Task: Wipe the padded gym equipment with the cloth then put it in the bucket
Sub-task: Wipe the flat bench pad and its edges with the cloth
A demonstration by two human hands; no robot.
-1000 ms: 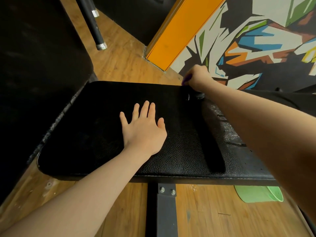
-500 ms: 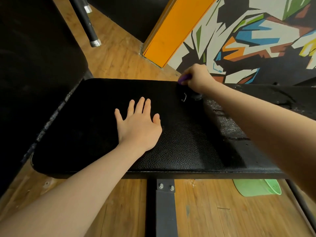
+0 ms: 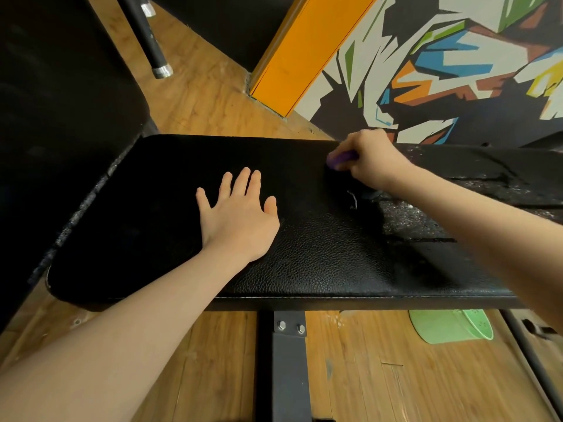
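A black padded bench [image 3: 320, 263] stretches across the middle of the view. My left hand [image 3: 240, 217] lies flat on the pad with its fingers spread. My right hand [image 3: 368, 159] is curled round a purple cloth [image 3: 341, 158] and presses it on the pad near the far edge. Most of the cloth is hidden under the hand; a dark part with a loose thread shows below my wrist. A green bucket [image 3: 451, 325] lies on the wooden floor beneath the bench's near edge, to the right.
The pad's right part [image 3: 487, 184] is cracked and worn. A grey metal bench leg [image 3: 289, 360] runs down at the bottom. Another black pad [image 3: 61, 102] stands at the left, with a black bar [image 3: 149, 38] beyond it. A painted wall [image 3: 441, 71] rises behind.
My right hand with the cloth has slid a little toward me and to the right on the pad. My left hand stays flat in place.
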